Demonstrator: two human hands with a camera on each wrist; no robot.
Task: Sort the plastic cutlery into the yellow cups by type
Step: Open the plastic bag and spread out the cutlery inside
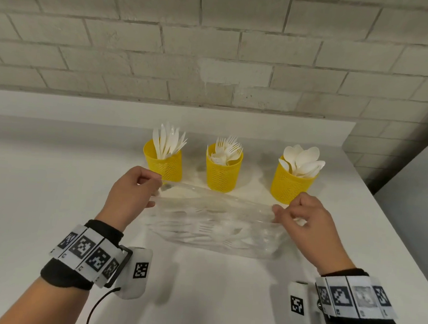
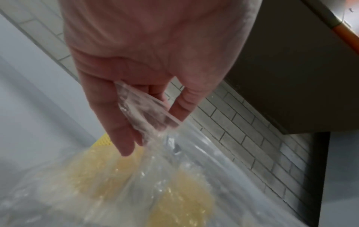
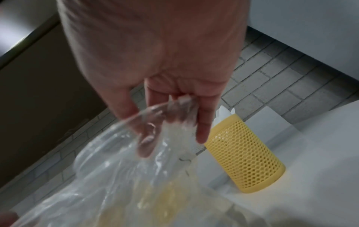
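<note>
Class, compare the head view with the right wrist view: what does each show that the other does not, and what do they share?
Only the head view shows all three yellow cups in a row: knives in the left one, forks in the middle, spoons in the right, plus the left hand pinching the clear bag.

Only the right wrist view shows, close up, the bag's gathered edge between the fingers.

Both show the right hand holding the bag and the right-hand cup.
</note>
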